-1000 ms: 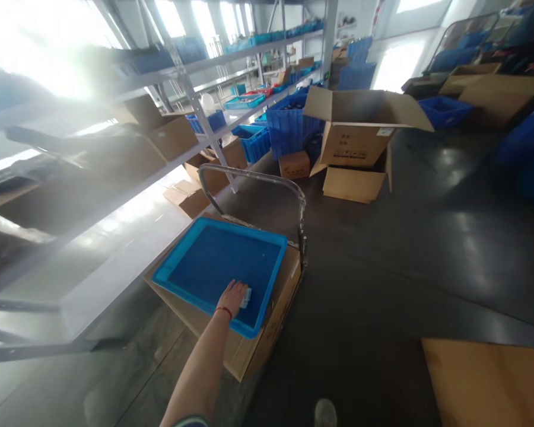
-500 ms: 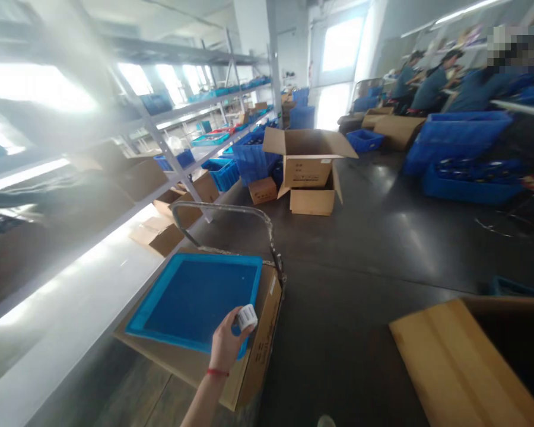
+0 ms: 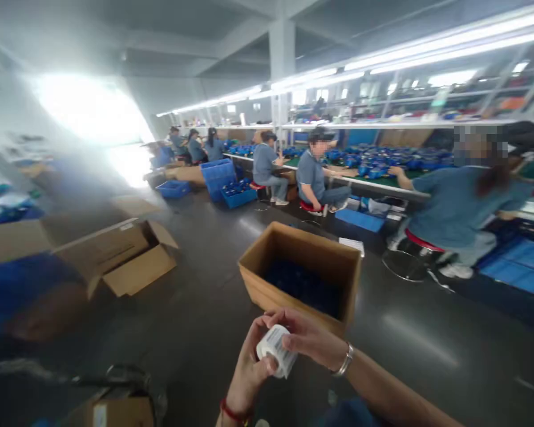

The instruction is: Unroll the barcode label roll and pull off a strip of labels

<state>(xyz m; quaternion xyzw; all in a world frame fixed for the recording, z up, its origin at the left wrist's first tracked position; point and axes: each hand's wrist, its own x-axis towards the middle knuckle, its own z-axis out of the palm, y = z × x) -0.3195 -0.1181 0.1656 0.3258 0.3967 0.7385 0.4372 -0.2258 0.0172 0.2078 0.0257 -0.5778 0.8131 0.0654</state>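
The left hand (image 3: pixel 249 365), with a red cord (image 3: pixel 234 411) at its wrist, cups a white labelled cylinder (image 3: pixel 276 351) from below. The right hand (image 3: pixel 309 338), with a metal bracelet (image 3: pixel 345 359) at its wrist, curls its fingers over the top, so both hands are closed around the cylinder. Its printed label is too small to read.

The cylinder is held just in front of an open cardboard carton (image 3: pixel 260 284), above the dark floor (image 3: pixel 196 314). The carton holds dark blue items (image 3: pixel 302 287), too dim to tell apart. It stands straight ahead of the hands, in the line to a long bench (image 3: pixel 374 185) beyond it, which is crowded with blue items (image 3: pixel 374 163).

Beyond the carton and to its right, co-workers in blue-grey shirts sit along that bench. The nearest co-worker (image 3: pixel 465 213) sits on a red stool (image 3: pixel 420 239), well right of the carton, with one arm reaching onto the bench. Left of the carton lies an opened, flap-spread carton (image 3: pixel 137 273). Farther back beyond the carton are blue crates (image 3: pixel 216 178) and a blue tray (image 3: pixel 173 188). Nearer, to the carton's lower left, part of another carton (image 3: pixel 115 412) shows at the frame's bottom edge.
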